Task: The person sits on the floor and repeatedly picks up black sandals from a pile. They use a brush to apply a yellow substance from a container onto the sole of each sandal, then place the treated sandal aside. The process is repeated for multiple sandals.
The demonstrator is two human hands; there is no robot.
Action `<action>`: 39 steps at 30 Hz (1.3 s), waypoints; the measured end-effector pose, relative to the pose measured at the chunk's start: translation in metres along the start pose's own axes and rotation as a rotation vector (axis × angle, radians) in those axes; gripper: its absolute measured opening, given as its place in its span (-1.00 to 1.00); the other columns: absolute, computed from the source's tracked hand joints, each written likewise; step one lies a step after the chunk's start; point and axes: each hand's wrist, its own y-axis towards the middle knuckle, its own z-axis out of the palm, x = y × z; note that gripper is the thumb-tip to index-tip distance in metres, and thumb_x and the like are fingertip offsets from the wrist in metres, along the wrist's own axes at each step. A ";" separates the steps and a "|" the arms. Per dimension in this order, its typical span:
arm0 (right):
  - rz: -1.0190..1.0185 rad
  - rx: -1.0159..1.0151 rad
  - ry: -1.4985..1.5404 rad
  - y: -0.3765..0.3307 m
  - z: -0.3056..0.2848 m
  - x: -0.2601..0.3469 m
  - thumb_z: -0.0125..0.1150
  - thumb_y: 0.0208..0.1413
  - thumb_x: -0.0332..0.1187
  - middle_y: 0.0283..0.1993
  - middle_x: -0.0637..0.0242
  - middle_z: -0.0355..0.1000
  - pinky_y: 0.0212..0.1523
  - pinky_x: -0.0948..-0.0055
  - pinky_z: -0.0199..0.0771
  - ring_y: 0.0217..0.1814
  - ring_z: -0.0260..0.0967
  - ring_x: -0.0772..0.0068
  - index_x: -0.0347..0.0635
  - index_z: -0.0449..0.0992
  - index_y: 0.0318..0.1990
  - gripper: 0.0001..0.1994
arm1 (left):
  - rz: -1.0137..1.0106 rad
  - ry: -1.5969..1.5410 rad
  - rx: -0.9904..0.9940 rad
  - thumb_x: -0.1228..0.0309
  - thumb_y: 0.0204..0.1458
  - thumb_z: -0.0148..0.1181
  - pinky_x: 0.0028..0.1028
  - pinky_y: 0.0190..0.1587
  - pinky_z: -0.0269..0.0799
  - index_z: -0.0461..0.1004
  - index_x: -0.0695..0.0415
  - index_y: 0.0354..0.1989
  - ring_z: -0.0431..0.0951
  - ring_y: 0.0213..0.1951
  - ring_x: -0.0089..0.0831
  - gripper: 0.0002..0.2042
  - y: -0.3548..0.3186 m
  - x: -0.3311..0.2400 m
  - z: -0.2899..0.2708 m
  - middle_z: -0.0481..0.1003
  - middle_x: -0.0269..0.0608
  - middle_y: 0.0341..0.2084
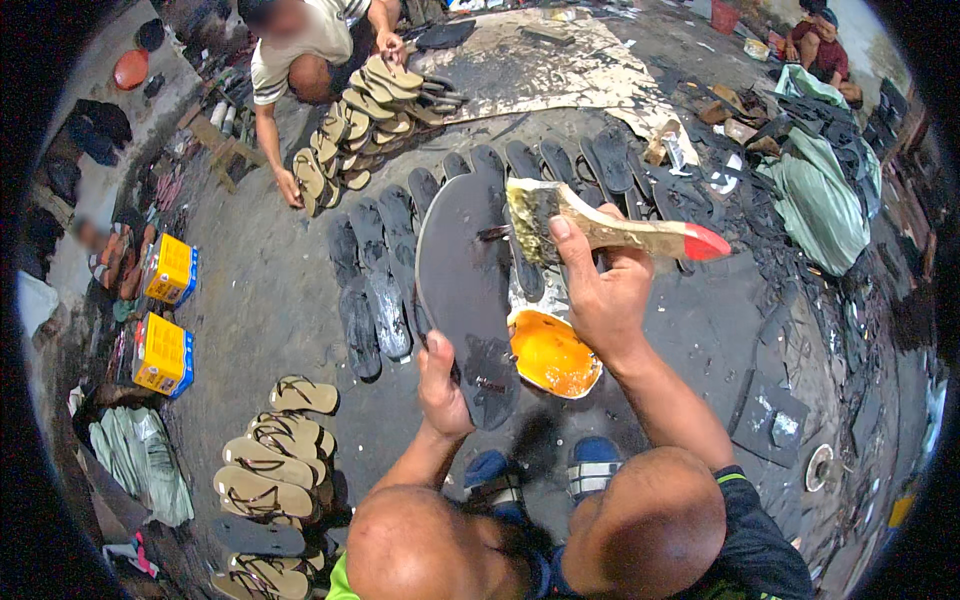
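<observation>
My left hand (443, 388) grips a large dark grey flip-flop sole (460, 280) by its lower left edge, holding it upright in front of me. A dark strap peg shows near the sole's upper right edge, and its lower part looks wet. In my right hand (612, 300) is a broad wooden brush (625, 232) with a red-tipped handle. Its pale yellow, sticky-looking bristles (532, 215) are just right of the sole. Below the brush, a container of orange-yellow glue-like paste (552, 350) sits on the floor, partly hidden by the sole.
Dark soles (380, 275) lie in a curved row beyond my hands. Stacked tan flip-flops (270, 465) stand at the lower left. At the far left a person (305, 60) handles more tan flip-flops (365, 115). Yellow-blue boxes (163, 355), a green sack (820, 195) and scraps lie around.
</observation>
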 end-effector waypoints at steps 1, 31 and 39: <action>-0.034 -0.016 0.046 -0.003 0.003 0.003 0.26 0.21 -0.32 -0.43 0.33 0.50 -0.33 0.46 0.36 -0.39 0.37 0.53 -0.32 0.58 -0.29 -0.80 | -0.036 -0.009 -0.002 -0.21 0.26 -0.20 -0.30 -0.02 0.53 0.30 0.22 0.23 0.58 -0.09 -0.29 -0.31 0.002 0.006 -0.005 0.52 -0.08 -0.04; 0.843 0.380 -0.215 -0.080 -0.067 -0.056 0.06 0.27 0.13 -0.33 0.24 0.50 -0.21 0.43 0.41 -0.31 0.41 0.48 -0.17 0.44 0.15 -0.44 | 0.176 -0.355 -0.403 -0.04 0.20 0.11 -0.30 0.05 0.49 0.39 0.15 0.15 0.56 -0.05 -0.36 -0.46 0.036 0.003 -0.050 0.53 -0.19 -0.03; 0.411 0.413 0.399 -0.072 -0.013 -0.100 0.27 0.21 -0.35 0.33 0.00 0.18 0.01 0.44 0.48 0.32 0.31 0.22 -0.18 0.09 0.29 -0.42 | 0.148 -0.416 -0.264 0.19 0.26 0.12 -0.37 0.00 0.52 0.41 0.13 -0.04 0.57 -0.14 -0.46 -0.72 0.093 0.020 -0.006 0.53 -0.27 -0.16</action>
